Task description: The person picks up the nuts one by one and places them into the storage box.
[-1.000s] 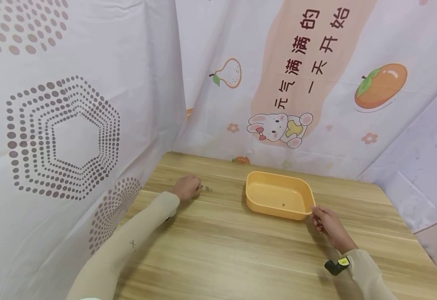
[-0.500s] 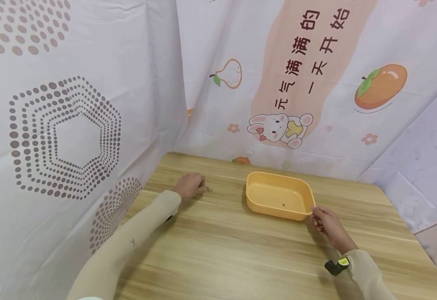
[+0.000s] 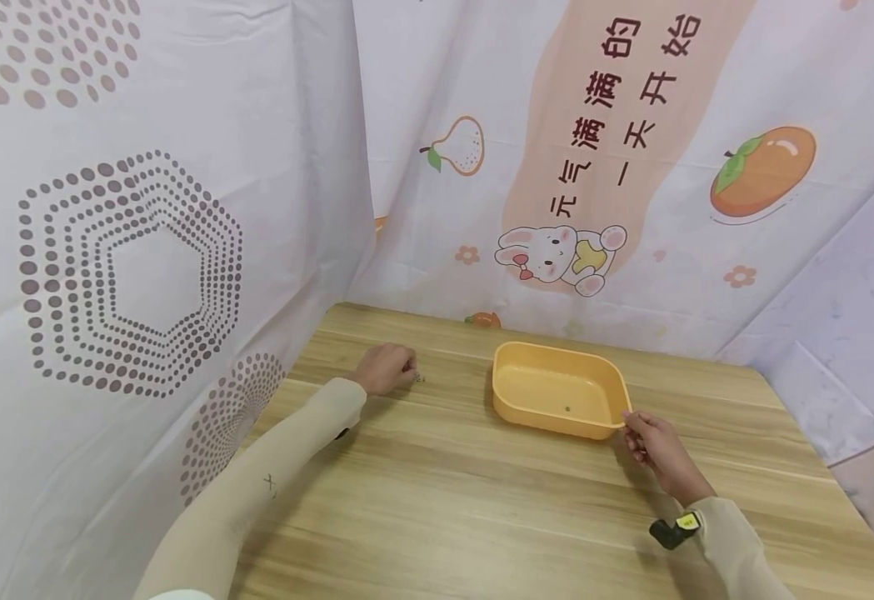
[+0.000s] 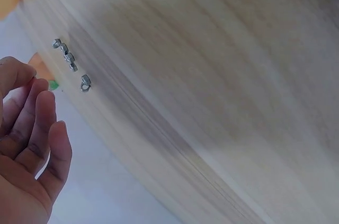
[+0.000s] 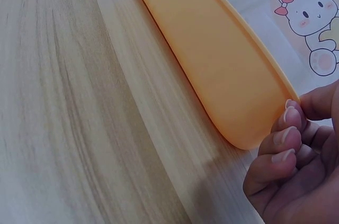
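Note:
In the head view my left hand [image 3: 386,369] is low over the far left of the table, beside several small metal nuts [image 3: 419,378]. The left wrist view shows these nuts [image 4: 69,57] in a loose row on the wood. Thumb and forefinger of that hand meet at their tips; whether something sits between them is hidden. An orange-yellow plastic tray [image 3: 549,427] stands upright on the table, with one small dark nut [image 3: 567,409] on its floor. My right hand [image 3: 657,450] pinches the tray's near right corner, other fingers curled below the rim [image 5: 265,49].
The wood-grain table [image 3: 437,517] runs back to a printed curtain [image 3: 437,242]. Another hanging cloth [image 3: 272,208] borders the left side, close to the left sleeve [image 3: 272,467]. A pale marbled surface [image 3: 849,333] rises on the right.
My left hand has shifted slightly right and away from me, covering a nut that showed at its fingertips a second ago. Right hand and tray have stayed still.

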Demonstrator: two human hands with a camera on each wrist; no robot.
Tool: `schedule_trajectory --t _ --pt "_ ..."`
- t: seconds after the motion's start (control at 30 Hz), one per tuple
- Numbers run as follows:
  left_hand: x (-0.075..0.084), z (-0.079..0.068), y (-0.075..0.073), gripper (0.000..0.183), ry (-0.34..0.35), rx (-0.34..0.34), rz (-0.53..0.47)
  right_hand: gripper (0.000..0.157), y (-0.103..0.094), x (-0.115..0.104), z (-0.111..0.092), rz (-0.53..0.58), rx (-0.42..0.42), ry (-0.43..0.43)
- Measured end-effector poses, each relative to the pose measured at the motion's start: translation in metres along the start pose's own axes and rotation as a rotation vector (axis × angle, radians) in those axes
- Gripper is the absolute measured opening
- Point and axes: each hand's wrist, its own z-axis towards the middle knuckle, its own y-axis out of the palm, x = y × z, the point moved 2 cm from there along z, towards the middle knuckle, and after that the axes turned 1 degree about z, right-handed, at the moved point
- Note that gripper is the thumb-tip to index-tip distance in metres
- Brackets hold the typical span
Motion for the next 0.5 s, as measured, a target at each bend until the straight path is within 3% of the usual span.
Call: schedule_trajectory --t 0.5 --pt "0.0092 0.0048 -0.0016 0.011 0.034 0.017 -0.074 0.038 -0.0003 -0.0005 0.0000 -0.001 0.004 -0.005"
